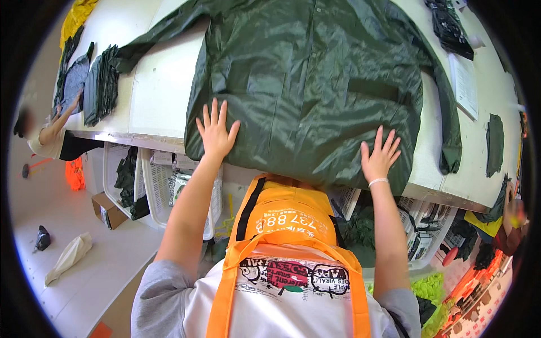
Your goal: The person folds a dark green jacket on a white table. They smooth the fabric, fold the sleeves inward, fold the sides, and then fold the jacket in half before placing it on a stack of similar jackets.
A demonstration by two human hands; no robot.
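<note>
A dark green raincoat (307,84) lies spread on the white table, its sleeves stretched out to both sides and its hem toward me. My left hand (218,130) lies flat on the lower left of the coat, fingers spread. Flat on the lower right, near the hem, rests my right hand (380,158), also with fingers apart and a pale band on its wrist. Neither hand grips the cloth. A pocket flap (373,90) shows above my right hand. The coat's collar end is cut off by the upper edge of the view.
The white table (160,96) bears a stack of folded dark garments (102,84) at left, and a paper sheet (463,84) and black plastic bag (451,31) at right. White baskets (147,186) stand beneath its front edge. A co-worker (48,135) handles garments at far left; another person (510,219) is at far right.
</note>
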